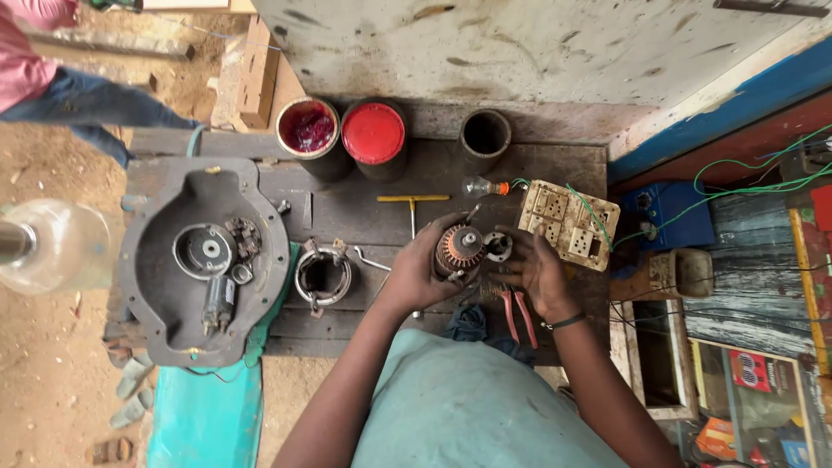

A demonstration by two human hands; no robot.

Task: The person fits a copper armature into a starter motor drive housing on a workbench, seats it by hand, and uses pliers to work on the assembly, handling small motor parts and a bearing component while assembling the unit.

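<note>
A dark, worn wooden counter (364, 208) stands on sandy ground beside a stained wall. Near its front edge, the left hand (422, 270) wraps closed fingers around a copper-wound motor armature (459, 249), shaft upright toward the camera. The right hand (539, 273) pinches a small round metal part (498, 246) beside it.

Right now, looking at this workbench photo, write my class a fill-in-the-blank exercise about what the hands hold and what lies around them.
1. The left hand grips a motor rotor wound with ____ coloured wire.
2. The pliers lying under the right hand have ____ handles.
3. Of the three cans at the back of the bench, the middle can has a red ____.
4. Green wires run to the switchboard, which lies to the ____ of the rotor.

Missing words: copper; red; lid; right
</note>
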